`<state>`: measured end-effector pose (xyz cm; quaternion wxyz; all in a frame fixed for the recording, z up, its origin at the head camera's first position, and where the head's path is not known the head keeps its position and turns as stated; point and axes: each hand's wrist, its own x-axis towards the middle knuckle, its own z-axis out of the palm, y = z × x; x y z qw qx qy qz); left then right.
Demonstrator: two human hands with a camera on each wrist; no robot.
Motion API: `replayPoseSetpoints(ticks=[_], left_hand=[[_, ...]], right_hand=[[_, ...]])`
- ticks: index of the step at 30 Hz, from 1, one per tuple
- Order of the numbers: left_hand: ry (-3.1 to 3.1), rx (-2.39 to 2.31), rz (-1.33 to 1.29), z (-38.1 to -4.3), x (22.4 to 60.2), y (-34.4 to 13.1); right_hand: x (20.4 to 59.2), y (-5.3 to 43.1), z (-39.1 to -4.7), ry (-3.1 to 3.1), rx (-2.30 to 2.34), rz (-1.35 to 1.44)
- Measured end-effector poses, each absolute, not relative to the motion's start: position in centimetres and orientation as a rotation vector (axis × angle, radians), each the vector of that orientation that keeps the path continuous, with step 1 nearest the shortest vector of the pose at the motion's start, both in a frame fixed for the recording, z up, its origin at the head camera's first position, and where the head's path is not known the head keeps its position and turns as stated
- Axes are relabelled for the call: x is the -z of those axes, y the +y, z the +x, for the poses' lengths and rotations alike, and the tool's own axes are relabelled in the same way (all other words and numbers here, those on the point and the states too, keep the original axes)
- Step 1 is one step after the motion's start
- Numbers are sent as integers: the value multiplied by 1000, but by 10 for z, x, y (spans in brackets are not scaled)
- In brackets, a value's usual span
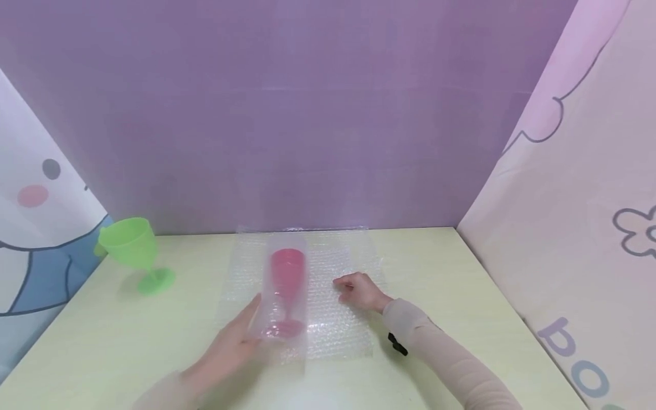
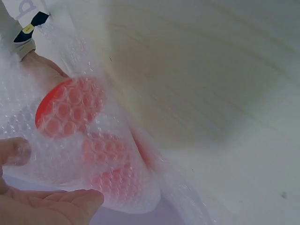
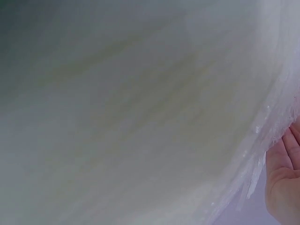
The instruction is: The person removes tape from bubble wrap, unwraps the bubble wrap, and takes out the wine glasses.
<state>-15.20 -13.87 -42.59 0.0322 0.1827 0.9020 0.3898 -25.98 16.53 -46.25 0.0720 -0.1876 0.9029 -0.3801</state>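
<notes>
A red plastic goblet [image 1: 288,279] lies under a folded layer of clear bubble wrap [image 1: 333,333], its bowl toward the back and its foot toward the front. My left hand [image 1: 233,341] is at the left side of the wrapped goblet, close to the foot. In the left wrist view its fingers [image 2: 61,204] are straight, and the thumb stands apart from them beside the wrap. Over the right part of the sheet, my right hand [image 1: 359,290] has its fingers loosely bent, a gap showing between index finger and thumb. The wrap's edge partly hides those fingers in the right wrist view.
A green plastic goblet [image 1: 130,245] stands on the pale tabletop [image 1: 451,319] at the back left. A purple backdrop [image 1: 328,114] rises behind the table. Printed cloth panels [image 1: 579,228] close off both sides. A dark strap end hangs under the right wrist.
</notes>
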Motion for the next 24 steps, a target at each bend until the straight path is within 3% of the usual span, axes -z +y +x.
replayPoseSetpoints(ticks=[12,24], left_hand=[[2893,-1138,424,-149,418,-168],[2899,-1437,562,-146,410,-186]], right_hand=[[463,165,-260,2716,1128,-554],[462,164,-260,2708,1146,-558]])
